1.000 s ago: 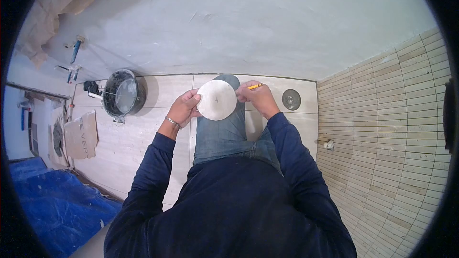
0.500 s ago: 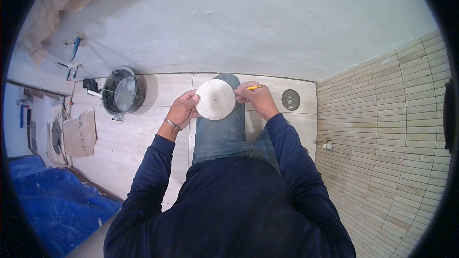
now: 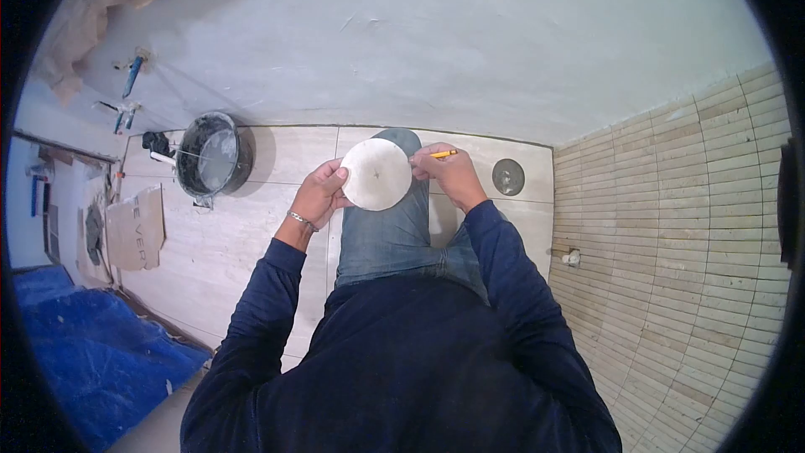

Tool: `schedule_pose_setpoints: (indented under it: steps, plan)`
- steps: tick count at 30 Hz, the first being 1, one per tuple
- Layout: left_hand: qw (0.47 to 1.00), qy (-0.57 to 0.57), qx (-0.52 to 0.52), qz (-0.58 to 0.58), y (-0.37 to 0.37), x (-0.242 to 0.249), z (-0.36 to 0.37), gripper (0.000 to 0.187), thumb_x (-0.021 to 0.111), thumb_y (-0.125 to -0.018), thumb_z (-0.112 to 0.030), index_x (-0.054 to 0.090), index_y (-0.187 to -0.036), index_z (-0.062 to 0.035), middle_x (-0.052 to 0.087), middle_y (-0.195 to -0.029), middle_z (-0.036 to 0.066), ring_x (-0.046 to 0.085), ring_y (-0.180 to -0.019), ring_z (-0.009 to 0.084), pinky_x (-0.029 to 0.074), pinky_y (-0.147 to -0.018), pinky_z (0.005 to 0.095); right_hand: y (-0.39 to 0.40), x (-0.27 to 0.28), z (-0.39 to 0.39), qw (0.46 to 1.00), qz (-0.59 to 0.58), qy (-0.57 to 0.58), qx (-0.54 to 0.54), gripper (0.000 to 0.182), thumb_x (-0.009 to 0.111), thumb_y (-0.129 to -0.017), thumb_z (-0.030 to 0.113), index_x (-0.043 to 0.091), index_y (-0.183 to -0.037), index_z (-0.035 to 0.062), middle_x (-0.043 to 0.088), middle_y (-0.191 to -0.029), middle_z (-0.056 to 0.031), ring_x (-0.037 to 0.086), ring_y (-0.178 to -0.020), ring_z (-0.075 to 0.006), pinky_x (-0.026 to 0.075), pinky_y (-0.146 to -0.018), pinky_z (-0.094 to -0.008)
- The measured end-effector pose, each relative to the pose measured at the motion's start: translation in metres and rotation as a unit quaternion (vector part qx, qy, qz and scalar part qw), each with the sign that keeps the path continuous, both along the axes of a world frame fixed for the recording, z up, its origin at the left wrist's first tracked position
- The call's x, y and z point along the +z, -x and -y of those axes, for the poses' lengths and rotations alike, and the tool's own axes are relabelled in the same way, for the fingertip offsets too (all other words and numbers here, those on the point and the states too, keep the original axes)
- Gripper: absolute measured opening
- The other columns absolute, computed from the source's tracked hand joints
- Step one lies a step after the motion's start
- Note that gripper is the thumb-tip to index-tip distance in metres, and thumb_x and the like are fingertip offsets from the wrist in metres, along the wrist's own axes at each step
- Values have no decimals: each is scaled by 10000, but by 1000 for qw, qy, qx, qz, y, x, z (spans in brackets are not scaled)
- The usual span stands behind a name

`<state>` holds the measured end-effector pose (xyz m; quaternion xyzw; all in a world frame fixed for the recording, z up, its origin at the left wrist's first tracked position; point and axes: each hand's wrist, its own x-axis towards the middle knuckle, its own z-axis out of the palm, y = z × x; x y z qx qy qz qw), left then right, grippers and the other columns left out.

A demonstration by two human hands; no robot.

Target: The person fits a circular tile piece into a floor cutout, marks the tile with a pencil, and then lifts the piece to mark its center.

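Note:
A pale round disc (image 3: 377, 189), with a small pencil cross near its centre, is held above my thigh. My left hand (image 3: 323, 189) grips its left edge, thumb on top and fingers beneath. At the right edge of the disc, my right hand (image 3: 449, 171) is closed around a yellow pencil (image 3: 444, 153). The pencil's tip end is hidden among the fingers close to the rim. Under the disc are my jeans (image 3: 381, 243).
A black bucket (image 3: 245, 159) of grey, watery contents stands left by the wall. Right of my hand is a round opening (image 3: 508, 176) in the floor tiles. Cardboard (image 3: 138, 235) and a blue sheet (image 3: 101, 352) lie at left. A pipe stub (image 3: 571, 257) projects from the right tiled wall.
Both hands keep the disc and pencil in almost the same place. The view has shifted very slightly; nothing has been picked up or let go.

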<state>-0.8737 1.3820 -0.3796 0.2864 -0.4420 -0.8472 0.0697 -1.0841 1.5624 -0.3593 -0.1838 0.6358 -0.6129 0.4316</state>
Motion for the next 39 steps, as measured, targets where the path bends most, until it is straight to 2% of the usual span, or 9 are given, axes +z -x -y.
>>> schedule_pose_setpoints:
  steps: [7, 10, 17, 25, 28, 32, 39]
  plan:
    - [1000, -2, 7, 0, -3, 0, -2, 442, 559, -1004, -277, 476, -1314, 27, 631, -1179, 137, 670, -1045, 226, 597, -864, 395, -7, 2, -3, 1000, 5, -8, -5, 107, 683, -865, 93, 695, -899, -7, 698, -828, -71, 670, -732, -132, 551, -675, -262]
    - [1000, -13, 14, -13, -4, -1, -4, 458, 563, -1000, -286, 470, -1323, 26, 630, -1183, 136, 670, -1045, 224, 595, -868, 396, -3, 2, 0, 1000, -1, -5, 8, 156, 693, -879, 120, 693, -949, -19, 706, -889, -88, 687, -776, -161, 560, -723, -279]
    - [1000, -8, 22, -14, -8, -5, -7, 449, 562, -1000, -281, 469, -1317, 25, 626, -1192, 138, 672, -1045, 225, 598, -870, 397, -4, 0, 3, 1000, -8, 3, 2, 159, 696, -874, 127, 694, -953, -11, 707, -887, -82, 682, -763, -151, 551, -709, -270]
    - [998, -31, 47, -37, -12, -1, -13, 410, 531, -1012, -241, 461, -1315, 27, 614, -1227, 165, 668, -1069, 249, 603, -870, 400, -11, 9, 0, 1000, 0, -24, 2, 106, 692, -851, 90, 697, -879, -11, 693, -810, -75, 661, -716, -128, 545, -672, -261]
    - [997, -37, 53, -38, -12, 0, -15, 408, 530, -1012, -239, 460, -1313, 27, 613, -1228, 169, 669, -1069, 255, 605, -866, 399, -9, 5, 5, 1000, 11, -5, -4, 154, 698, -865, 120, 699, -929, -21, 698, -872, -81, 674, -765, -146, 545, -708, -272]
    - [996, -43, 66, -48, -14, -5, -18, 408, 529, -1013, -236, 453, -1317, 25, 613, -1228, 171, 670, -1067, 259, 607, -863, 399, -10, 1, 5, 1000, -2, -4, -2, 144, 699, -862, 106, 697, -926, -23, 696, -882, -89, 672, -760, -145, 546, -708, -272]
    - [994, -50, 89, -47, -19, -10, -23, 421, 537, -1009, -231, 441, -1324, 31, 611, -1234, 171, 669, -1070, 264, 608, -861, 397, -17, 1, -1, 1000, 16, -17, 0, 130, 705, -859, 104, 688, -902, -17, 691, -813, -71, 667, -717, -130, 550, -659, -257]
